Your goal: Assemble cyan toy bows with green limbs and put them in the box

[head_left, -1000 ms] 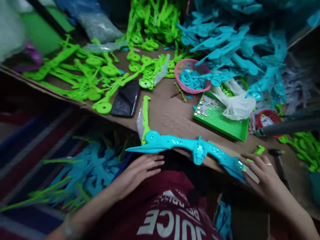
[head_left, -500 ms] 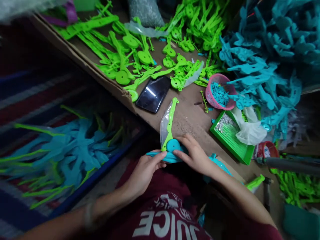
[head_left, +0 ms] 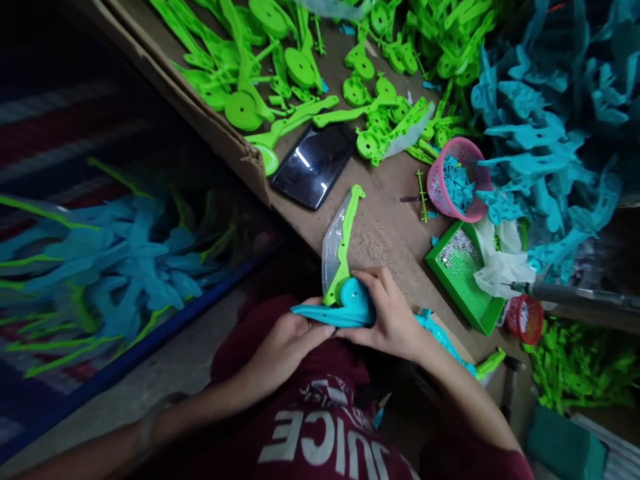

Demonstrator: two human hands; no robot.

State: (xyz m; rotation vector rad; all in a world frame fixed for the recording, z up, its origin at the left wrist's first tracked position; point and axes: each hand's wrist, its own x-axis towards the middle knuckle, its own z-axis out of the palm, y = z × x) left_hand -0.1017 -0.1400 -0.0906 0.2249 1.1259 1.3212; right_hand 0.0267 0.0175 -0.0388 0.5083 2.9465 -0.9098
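Between my hands is a blue plastic piece (head_left: 333, 315) with a round disc at one end and a pointed tip at the other. A narrow green plastic strip (head_left: 346, 233) stands up from it, edged by a curved clear blade-like sheet (head_left: 332, 250). My left hand (head_left: 293, 343) is closed on the underside of the blue piece, thumb along its lower edge. My right hand (head_left: 393, 313) grips the disc end, fingers behind and thumb below. Part of that end is hidden by my right fingers.
Loose green parts (head_left: 300, 67) and a dark phone-like slab (head_left: 313, 163) lie on the cardboard-covered table. Rightward are a pink basket (head_left: 437, 180), a green tray (head_left: 467, 293), a screwdriver-like tool (head_left: 570, 293) and piled blue parts (head_left: 530, 133). Blue-and-green pieces (head_left: 135, 253) fill the lower left.
The blue piece has turned, showing more of its side and disc. My left thumb has slid down to its lower edge, and my right thumb has moved beneath. The view has shifted slightly.
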